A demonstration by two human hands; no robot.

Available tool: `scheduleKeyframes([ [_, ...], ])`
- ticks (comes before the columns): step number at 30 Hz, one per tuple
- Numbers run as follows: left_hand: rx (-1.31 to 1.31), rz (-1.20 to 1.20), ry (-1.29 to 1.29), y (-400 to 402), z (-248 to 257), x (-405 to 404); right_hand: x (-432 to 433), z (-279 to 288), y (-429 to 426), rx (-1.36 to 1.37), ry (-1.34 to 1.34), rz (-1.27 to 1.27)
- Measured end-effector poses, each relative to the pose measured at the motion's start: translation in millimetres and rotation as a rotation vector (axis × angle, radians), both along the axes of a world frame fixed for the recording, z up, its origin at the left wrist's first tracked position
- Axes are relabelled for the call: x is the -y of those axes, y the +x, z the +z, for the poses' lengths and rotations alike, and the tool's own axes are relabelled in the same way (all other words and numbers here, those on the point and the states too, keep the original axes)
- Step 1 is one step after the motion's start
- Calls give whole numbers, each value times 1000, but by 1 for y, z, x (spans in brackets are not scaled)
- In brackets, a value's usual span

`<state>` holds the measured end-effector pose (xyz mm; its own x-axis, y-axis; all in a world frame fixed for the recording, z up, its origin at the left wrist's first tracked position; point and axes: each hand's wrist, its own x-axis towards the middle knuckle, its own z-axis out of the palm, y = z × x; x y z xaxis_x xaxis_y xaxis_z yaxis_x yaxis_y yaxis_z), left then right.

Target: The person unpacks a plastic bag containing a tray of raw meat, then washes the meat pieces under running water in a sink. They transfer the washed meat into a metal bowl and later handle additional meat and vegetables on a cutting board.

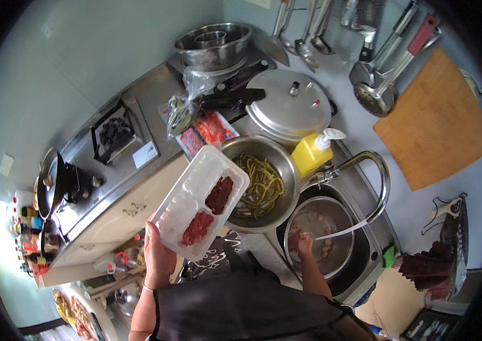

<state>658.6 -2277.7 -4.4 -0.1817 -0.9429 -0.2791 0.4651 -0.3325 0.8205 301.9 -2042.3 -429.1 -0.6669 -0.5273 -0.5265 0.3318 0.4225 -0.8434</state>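
My left hand (159,255) grips the near left end of a white plastic tray (177,204), tilted, with dark red raw meat (198,228) in two of its compartments. Behind the tray's right side, a metal bowl (290,179) holds long green beans or similar strands (262,183) in liquid. My right hand (304,244) reaches into a round metal basin (330,268) in the sink, among small reddish pieces in water; whether its fingers hold any cannot be told. Water streams from the curved faucet (383,170) toward that hand.
A yellow pump bottle (312,155) and a lidded pressure cooker (290,102) stand beyond the sink. Ladles and a skimmer (373,96) hang near a wooden cutting board (441,123). A green sponge (388,256) lies on the sink's right edge. A pan (49,183) sits far left on the stove.
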Motion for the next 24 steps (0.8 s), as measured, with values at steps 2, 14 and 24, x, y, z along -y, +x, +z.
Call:
scheduleKeyframes([
  [2, -24, -28, 27, -10, 4, 6, 4, 17, 1, -291, 157, 187],
  [14, 174, -384, 1, -61, -61, 100, -16, 3, 0, -342, 231, -5],
  [24, 95, 60, 129, -2, -82, 194, -20, 34, 12, 555, -278, -460],
])
